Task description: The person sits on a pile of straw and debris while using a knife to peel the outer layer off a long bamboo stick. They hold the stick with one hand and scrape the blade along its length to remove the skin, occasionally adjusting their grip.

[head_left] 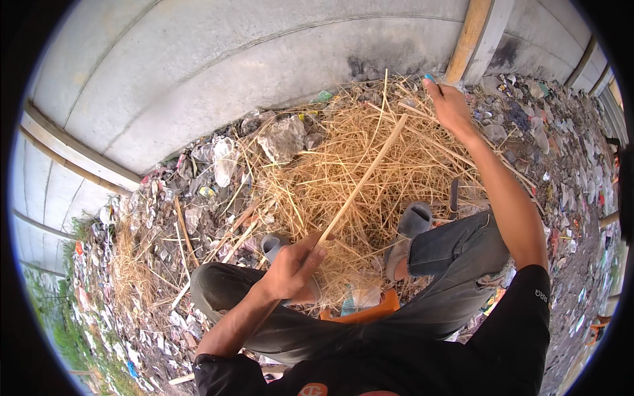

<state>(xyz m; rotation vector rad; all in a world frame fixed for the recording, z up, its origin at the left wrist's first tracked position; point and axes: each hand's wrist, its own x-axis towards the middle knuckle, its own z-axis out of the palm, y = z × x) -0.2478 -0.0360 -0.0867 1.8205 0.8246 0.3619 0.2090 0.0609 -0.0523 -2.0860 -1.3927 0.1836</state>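
My left hand [290, 269] is closed around the lower end of a long pale strip of split bamboo or wood [364, 177], which slants up and away to the right over a heap of thin straw-coloured shavings [337, 171]. Raised at the far right, near the wall's foot, my right hand [450, 107] is closed. A small blue thing [429, 77] shows at its fingertips; most of it is hidden, so its kind cannot be made out. The right hand is apart from the strip. Between my knees and shoes, the shavings spread over the ground.
A grey panel wall [231, 46] with a wooden post [469, 43] stands ahead. Litter [224, 162] and a pale lump [282, 138] lie left of the heap. A dark narrow piece [454, 195] lies beside my right shoe [415, 221]. An orange seat edge [380, 310] shows below me.
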